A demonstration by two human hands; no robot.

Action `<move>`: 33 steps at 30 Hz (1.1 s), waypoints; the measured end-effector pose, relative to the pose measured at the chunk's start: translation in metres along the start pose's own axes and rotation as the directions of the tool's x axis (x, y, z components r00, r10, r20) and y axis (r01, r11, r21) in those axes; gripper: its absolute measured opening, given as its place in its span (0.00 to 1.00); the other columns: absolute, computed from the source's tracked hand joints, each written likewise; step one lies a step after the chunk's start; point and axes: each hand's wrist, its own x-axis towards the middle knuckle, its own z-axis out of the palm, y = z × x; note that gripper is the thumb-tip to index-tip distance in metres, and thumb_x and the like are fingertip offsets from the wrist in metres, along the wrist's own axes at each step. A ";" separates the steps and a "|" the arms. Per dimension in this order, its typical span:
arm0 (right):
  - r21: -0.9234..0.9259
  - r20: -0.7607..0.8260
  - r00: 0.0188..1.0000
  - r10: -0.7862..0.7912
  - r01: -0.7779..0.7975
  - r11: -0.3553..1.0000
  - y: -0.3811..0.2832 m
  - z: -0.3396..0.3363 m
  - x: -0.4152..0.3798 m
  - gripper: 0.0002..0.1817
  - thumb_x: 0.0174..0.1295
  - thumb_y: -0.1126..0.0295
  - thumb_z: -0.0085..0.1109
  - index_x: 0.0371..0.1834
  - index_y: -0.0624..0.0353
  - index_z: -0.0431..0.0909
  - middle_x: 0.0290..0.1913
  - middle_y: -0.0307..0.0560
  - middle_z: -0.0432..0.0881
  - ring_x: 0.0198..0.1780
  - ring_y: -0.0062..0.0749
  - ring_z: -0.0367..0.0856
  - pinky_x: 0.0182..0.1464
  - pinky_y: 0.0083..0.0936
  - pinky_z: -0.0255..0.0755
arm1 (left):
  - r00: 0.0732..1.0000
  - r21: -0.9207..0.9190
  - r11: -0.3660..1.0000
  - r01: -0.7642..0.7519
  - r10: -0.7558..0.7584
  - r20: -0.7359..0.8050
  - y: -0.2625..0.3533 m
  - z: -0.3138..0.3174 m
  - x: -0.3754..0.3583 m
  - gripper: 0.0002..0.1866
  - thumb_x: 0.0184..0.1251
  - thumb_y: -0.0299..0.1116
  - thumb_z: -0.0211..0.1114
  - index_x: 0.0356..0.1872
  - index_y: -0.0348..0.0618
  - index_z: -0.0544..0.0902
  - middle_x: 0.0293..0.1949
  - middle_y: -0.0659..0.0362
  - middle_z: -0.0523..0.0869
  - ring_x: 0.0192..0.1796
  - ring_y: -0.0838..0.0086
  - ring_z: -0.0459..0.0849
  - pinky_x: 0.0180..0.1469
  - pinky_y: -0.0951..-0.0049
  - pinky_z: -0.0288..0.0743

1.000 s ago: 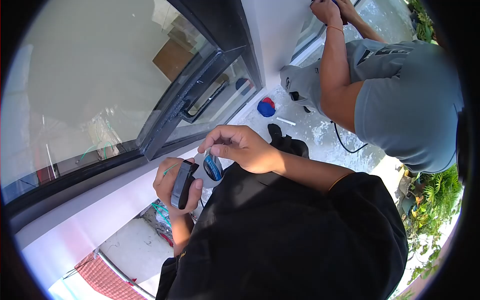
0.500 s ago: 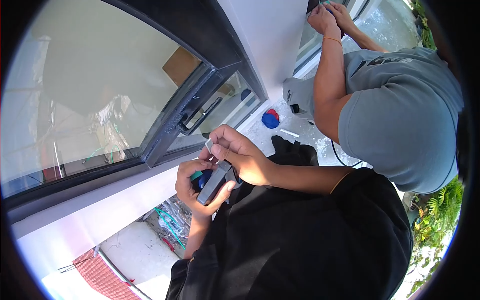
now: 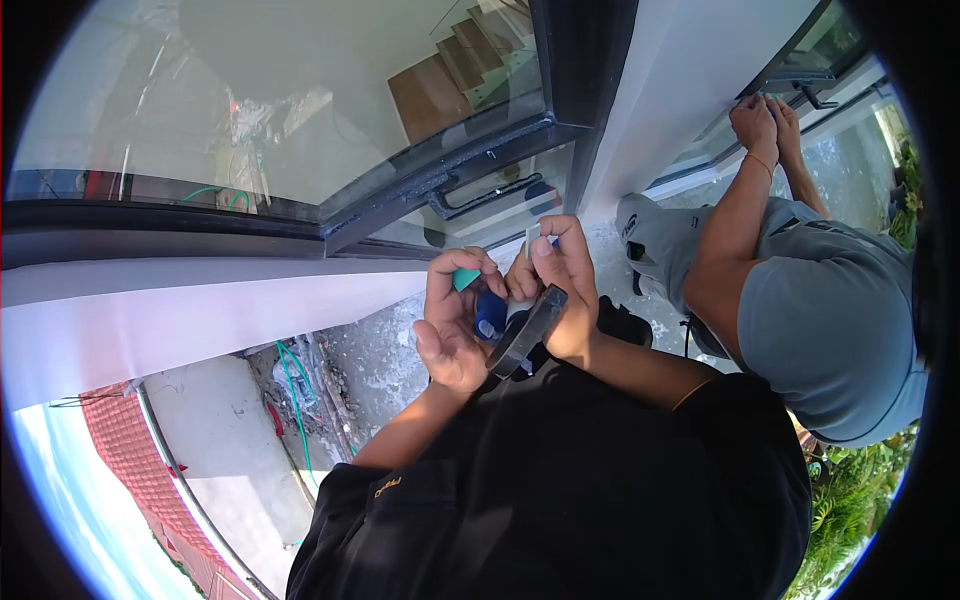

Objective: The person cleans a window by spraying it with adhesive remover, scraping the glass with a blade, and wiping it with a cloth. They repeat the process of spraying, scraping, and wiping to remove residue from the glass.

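My right hand [image 3: 568,290] pinches a small pale flat piece [image 3: 532,238] between thumb and fingers. A dark grey rectangular block [image 3: 530,330] lies tilted against that palm. My left hand [image 3: 452,335] is beside it, its fingers curled around a small teal piece [image 3: 465,278] and its thumb apart. Between the two hands sits a dark blue rounded object [image 3: 490,312], partly covered by fingers; what kind of thing it is I cannot tell. Both hands are in front of my black shirt [image 3: 560,480], below a dark-framed window [image 3: 450,165] with a black handle [image 3: 490,197].
To the right a person in a grey shirt [image 3: 830,340] works with both hands [image 3: 765,125] at another window frame. A white ledge [image 3: 200,310] runs along the left. Beneath lie a green hose [image 3: 295,400], rubble and a red tiled roof [image 3: 125,440].
My view has shifted, so the window and the other person appear further right. My left thumb has come off the grey block, which now leans against my right hand.
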 end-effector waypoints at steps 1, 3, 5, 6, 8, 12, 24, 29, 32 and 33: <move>-0.021 -0.001 1.000 0.020 -0.020 1.000 0.000 0.000 -0.001 0.08 0.80 0.64 0.41 0.53 0.55 0.62 0.21 0.33 0.64 0.25 0.14 0.61 0.29 0.18 0.58 | 0.996 0.087 0.993 0.080 -0.075 -0.050 0.000 -0.003 -0.001 0.30 0.64 0.49 0.68 0.55 0.33 0.70 0.47 0.55 0.73 0.45 0.74 0.73 0.47 0.75 0.68; -0.109 0.034 0.998 0.053 -0.049 0.993 0.007 -0.007 -0.006 0.10 0.79 0.63 0.44 0.52 0.57 0.63 0.24 0.34 0.68 0.26 0.13 0.63 0.30 0.17 0.59 | 0.964 0.241 0.940 0.242 -0.206 -0.167 0.000 -0.012 -0.001 0.27 0.68 0.47 0.65 0.55 0.33 0.72 0.45 0.57 0.76 0.42 0.79 0.74 0.45 0.79 0.68; -0.169 0.041 0.993 0.110 -0.102 0.980 0.006 -0.013 -0.004 0.10 0.79 0.64 0.47 0.51 0.58 0.64 0.26 0.35 0.72 0.28 0.12 0.66 0.32 0.16 0.62 | 0.964 0.346 0.904 0.251 -0.203 -0.169 0.001 -0.006 -0.003 0.18 0.73 0.40 0.64 0.50 0.35 0.78 0.38 0.61 0.79 0.35 0.84 0.74 0.42 0.82 0.68; -0.150 -0.036 0.998 0.055 -0.060 0.987 0.010 -0.004 -0.004 0.08 0.78 0.66 0.49 0.48 0.60 0.68 0.29 0.37 0.76 0.30 0.11 0.70 0.34 0.14 0.64 | 0.952 0.398 0.870 0.291 -0.220 -0.215 0.001 -0.005 -0.005 0.16 0.73 0.39 0.65 0.49 0.35 0.78 0.37 0.62 0.79 0.35 0.84 0.74 0.41 0.82 0.69; -0.231 -0.002 0.999 0.039 -0.039 0.972 0.010 -0.007 -0.003 0.08 0.77 0.67 0.50 0.49 0.60 0.69 0.29 0.37 0.78 0.31 0.11 0.71 0.36 0.14 0.66 | 0.925 0.404 0.853 0.330 -0.206 -0.319 -0.004 -0.003 -0.005 0.08 0.74 0.32 0.65 0.40 0.36 0.81 0.33 0.63 0.78 0.34 0.84 0.75 0.39 0.81 0.70; -0.344 0.011 0.997 0.077 -0.069 0.936 0.008 -0.010 -0.005 0.12 0.79 0.64 0.47 0.53 0.62 0.72 0.29 0.38 0.78 0.29 0.11 0.71 0.37 0.12 0.66 | 0.903 0.268 0.896 0.354 -0.253 -0.347 -0.009 -0.010 -0.005 0.10 0.76 0.34 0.62 0.36 0.37 0.80 0.29 0.64 0.78 0.32 0.84 0.76 0.37 0.81 0.70; -0.509 0.799 0.593 0.099 0.579 0.637 -0.013 -0.024 -0.009 0.41 0.73 0.38 0.25 0.36 0.62 0.84 0.29 0.45 0.80 0.32 0.43 0.77 0.43 0.37 0.67 | 0.617 -0.228 0.852 0.472 -0.504 -0.605 -0.021 -0.021 -0.010 0.15 0.73 0.42 0.54 0.34 0.39 0.78 0.25 0.56 0.80 0.27 0.73 0.80 0.32 0.73 0.76; -0.623 0.770 0.495 0.401 0.453 0.637 -0.027 -0.033 -0.020 0.52 0.67 0.26 0.21 0.45 0.63 0.86 0.43 0.50 0.87 0.53 0.53 0.81 0.62 0.44 0.60 | 0.625 -0.245 0.888 0.390 -0.451 -0.637 -0.016 -0.034 -0.012 0.13 0.71 0.38 0.54 0.38 0.37 0.77 0.33 0.54 0.84 0.29 0.74 0.79 0.33 0.74 0.75; -0.616 0.787 0.403 0.467 0.539 0.574 -0.037 -0.029 -0.025 0.53 0.59 0.20 0.35 0.56 0.64 0.81 0.47 0.54 0.83 0.56 0.56 0.76 0.64 0.50 0.56 | 0.603 -0.268 0.894 0.360 -0.442 -0.664 -0.011 -0.037 -0.014 0.13 0.71 0.38 0.52 0.43 0.37 0.76 0.36 0.53 0.84 0.29 0.73 0.78 0.33 0.72 0.75; -0.620 0.783 0.404 0.472 0.571 0.538 -0.039 -0.029 -0.027 0.54 0.57 0.20 0.39 0.58 0.64 0.79 0.48 0.55 0.82 0.56 0.56 0.76 0.64 0.51 0.56 | 0.617 -0.254 0.903 0.347 -0.424 -0.663 -0.010 -0.038 -0.015 0.13 0.72 0.38 0.52 0.43 0.38 0.75 0.36 0.52 0.84 0.28 0.72 0.78 0.32 0.72 0.75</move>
